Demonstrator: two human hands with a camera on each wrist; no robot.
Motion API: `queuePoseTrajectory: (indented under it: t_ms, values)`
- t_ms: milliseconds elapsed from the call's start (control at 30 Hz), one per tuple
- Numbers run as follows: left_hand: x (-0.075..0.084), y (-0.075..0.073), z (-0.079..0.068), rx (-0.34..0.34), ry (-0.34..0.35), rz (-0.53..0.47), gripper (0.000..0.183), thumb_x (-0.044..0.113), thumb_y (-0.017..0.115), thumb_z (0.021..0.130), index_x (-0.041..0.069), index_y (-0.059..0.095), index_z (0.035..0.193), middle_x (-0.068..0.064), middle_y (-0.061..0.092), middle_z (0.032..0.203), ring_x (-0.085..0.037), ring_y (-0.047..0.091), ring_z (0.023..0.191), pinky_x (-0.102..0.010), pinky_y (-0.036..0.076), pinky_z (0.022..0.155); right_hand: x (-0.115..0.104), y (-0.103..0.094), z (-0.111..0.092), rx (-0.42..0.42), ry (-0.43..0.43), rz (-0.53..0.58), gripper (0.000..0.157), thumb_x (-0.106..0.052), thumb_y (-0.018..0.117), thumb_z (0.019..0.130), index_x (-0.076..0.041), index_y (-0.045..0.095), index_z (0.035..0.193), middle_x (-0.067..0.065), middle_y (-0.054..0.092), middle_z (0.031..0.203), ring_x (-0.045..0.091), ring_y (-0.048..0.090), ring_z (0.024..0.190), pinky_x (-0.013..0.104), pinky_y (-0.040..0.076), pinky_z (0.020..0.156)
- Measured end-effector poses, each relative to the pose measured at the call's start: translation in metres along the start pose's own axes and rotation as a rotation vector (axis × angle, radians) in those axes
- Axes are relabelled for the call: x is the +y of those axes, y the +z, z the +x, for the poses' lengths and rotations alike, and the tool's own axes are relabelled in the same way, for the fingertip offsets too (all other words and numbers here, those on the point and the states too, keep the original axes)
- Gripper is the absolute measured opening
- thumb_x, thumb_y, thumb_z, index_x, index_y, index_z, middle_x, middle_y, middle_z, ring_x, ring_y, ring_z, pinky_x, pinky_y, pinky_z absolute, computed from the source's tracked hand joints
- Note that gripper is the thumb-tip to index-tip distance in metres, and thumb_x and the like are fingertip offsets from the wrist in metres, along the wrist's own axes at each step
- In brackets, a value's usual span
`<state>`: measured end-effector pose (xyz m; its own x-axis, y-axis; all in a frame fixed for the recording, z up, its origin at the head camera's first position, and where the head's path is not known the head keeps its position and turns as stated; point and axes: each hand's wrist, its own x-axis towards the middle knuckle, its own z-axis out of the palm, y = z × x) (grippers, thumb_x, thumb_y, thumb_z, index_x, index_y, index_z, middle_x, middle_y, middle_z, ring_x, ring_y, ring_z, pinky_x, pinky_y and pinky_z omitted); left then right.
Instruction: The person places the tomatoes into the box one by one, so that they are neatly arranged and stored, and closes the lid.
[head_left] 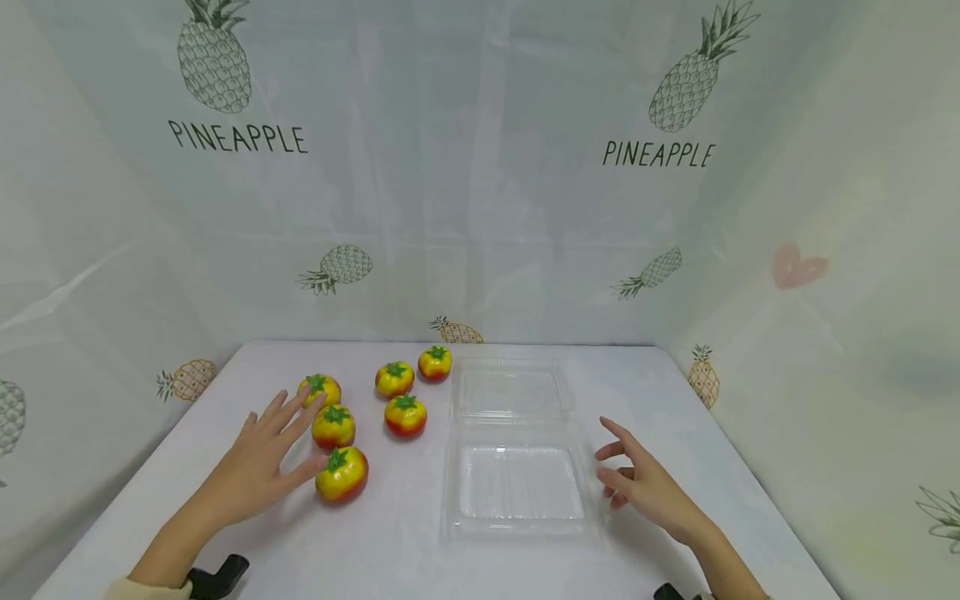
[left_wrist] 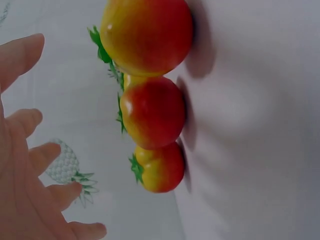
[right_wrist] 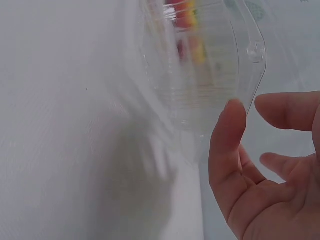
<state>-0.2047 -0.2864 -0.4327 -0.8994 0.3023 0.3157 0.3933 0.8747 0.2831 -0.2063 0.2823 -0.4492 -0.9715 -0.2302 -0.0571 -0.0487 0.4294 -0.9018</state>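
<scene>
My left hand (head_left: 258, 467) is held with its fingers spread beside a column of yellow-and-red tomatoes with green leaf tops. The nearest tomato (head_left: 342, 476) is by its thumb; a middle tomato (head_left: 333, 427) and a far tomato (head_left: 321, 390) lie beyond. In the left wrist view a gap shows between the fingers and the nearest tomato (left_wrist: 147, 37). My right hand (head_left: 648, 487), fingers loosely bent and holding nothing, hovers at the right side of a clear plastic clamshell box (head_left: 517, 527). The right wrist view shows its fingertips close to the box's rim (right_wrist: 257, 75); contact is unclear.
Three more tomatoes, one at the front (head_left: 406, 417), one at the left (head_left: 394, 379) and one at the back (head_left: 435, 363), sit between the left column and the box. The box's lid (head_left: 510, 392) lies folded back on the white table (head_left: 390, 542). A pineapple-printed curtain (head_left: 480, 167) surrounds the table.
</scene>
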Motion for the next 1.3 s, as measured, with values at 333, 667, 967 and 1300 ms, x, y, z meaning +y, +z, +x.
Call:
queuePoseTrajectory:
  t_ms: [333, 667, 967, 1300]
  values:
    - [0.007, 0.005, -0.004, -0.062, -0.023, -0.056, 0.085, 0.055, 0.07, 0.099, 0.028, 0.03, 0.169, -0.018, 0.032, 0.171, -0.051, 0.037, 0.148, -0.08, 0.044, 0.099, 0.003, 0.005, 0.011, -0.033, 0.016, 0.087, 0.079, -0.004, 0.064, 0.103, -0.012, 0.022, 0.168, 0.027, 0.046, 0.131, 0.022, 0.066, 0.076, 0.034, 0.062, 0.067]
    - [0.008, 0.016, -0.009, -0.065, 0.003, -0.139, 0.066, 0.05, 0.074, 0.098, 0.022, 0.055, 0.155, -0.014, 0.05, 0.159, -0.047, 0.048, 0.142, -0.075, 0.046, 0.103, 0.004, 0.011, 0.022, -0.002, 0.035, 0.148, 0.067, -0.003, 0.061, 0.104, -0.008, 0.033, 0.164, 0.027, 0.049, 0.126, 0.021, 0.063, 0.076, 0.03, 0.06, 0.066]
    - [0.008, 0.023, -0.008, -0.113, -0.004, -0.261, 0.064, 0.049, 0.077, 0.096, 0.021, 0.058, 0.151, -0.005, 0.058, 0.147, -0.029, 0.063, 0.122, -0.047, 0.061, 0.094, 0.003, 0.016, 0.028, 0.028, 0.035, 0.185, 0.063, -0.007, 0.061, 0.106, -0.005, 0.035, 0.164, 0.023, 0.053, 0.123, 0.019, 0.06, 0.077, 0.028, 0.056, 0.065]
    - [0.003, 0.031, -0.001, -0.218, -0.097, -0.391, 0.078, 0.047, 0.087, 0.087, 0.018, 0.055, 0.152, -0.013, 0.053, 0.151, -0.028, 0.059, 0.123, -0.035, 0.062, 0.09, 0.005, 0.018, 0.034, 0.071, 0.041, 0.207, 0.06, -0.004, 0.06, 0.106, -0.003, 0.038, 0.161, 0.019, 0.053, 0.118, 0.018, 0.059, 0.077, 0.027, 0.055, 0.064]
